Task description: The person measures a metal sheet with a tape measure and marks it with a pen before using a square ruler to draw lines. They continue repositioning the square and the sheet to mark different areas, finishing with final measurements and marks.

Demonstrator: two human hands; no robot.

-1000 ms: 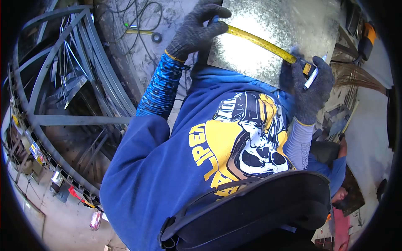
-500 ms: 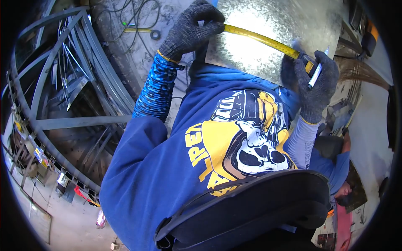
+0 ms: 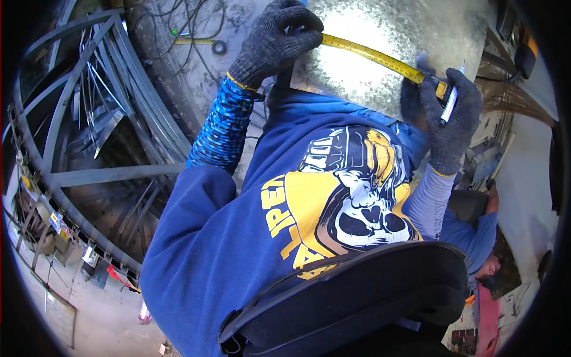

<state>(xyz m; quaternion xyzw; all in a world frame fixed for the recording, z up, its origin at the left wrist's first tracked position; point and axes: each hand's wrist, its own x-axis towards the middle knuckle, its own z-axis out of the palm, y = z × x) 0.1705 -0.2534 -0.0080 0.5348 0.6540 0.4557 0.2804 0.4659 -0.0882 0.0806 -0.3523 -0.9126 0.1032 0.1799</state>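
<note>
Left hand [image 3: 279,40] inward, tape [image 3: 375,56] numerals illegible

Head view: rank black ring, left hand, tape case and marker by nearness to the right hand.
1. Marker and tape case: both at the right hand; too close to call.
2. Left hand: across the metal sheet.
3. Black ring: beyond the left hand.

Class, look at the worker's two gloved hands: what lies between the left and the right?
Between left hand and right hand, a yellow tape blade spans part of the metal sheet, as the head view shows.
</note>
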